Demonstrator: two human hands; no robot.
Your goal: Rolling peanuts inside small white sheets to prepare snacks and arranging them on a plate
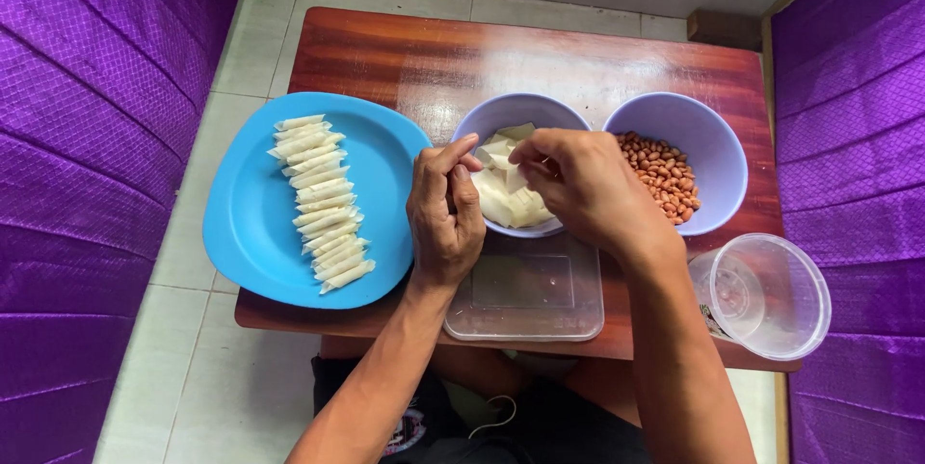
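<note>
- The right hand (588, 185) sat in the middle of the frame, reaching over the rim of the pale purple bowl (479, 122), its fingertips pinched on one of the pastry squares (511, 204) stacked inside.
- Whether one sheet or several were caught in that pinch could not be told; the knuckles hid the contact.
- The left hand (445, 209) hovered just beside the same bowl, index finger stretched toward the squares and the other fingers loosely curled, with nothing visibly held in it.
- To the right, touching the first bowl, a second purple bowl (708, 136) held peanuts (665, 180) heaped against its lower left side.
- On the left of the frame a blue plate (251, 233) carried a neat column of rolled pastry sticks (323, 202).
- A clear flat lid (525, 305) lay at the near edge of the wooden table (385, 50), under both wrists; an empty clear tub (766, 295) lay on its side at the lower right corner, overhanging the edge.
- Risks, as I judged them: thin squares tend to cling, so a hasty pull could lift two or tear one.
- The right forearm passed close to the tub, and a sideways sweep could knock it off the table.
- A push on the touching bowls could spill peanuts.
</note>
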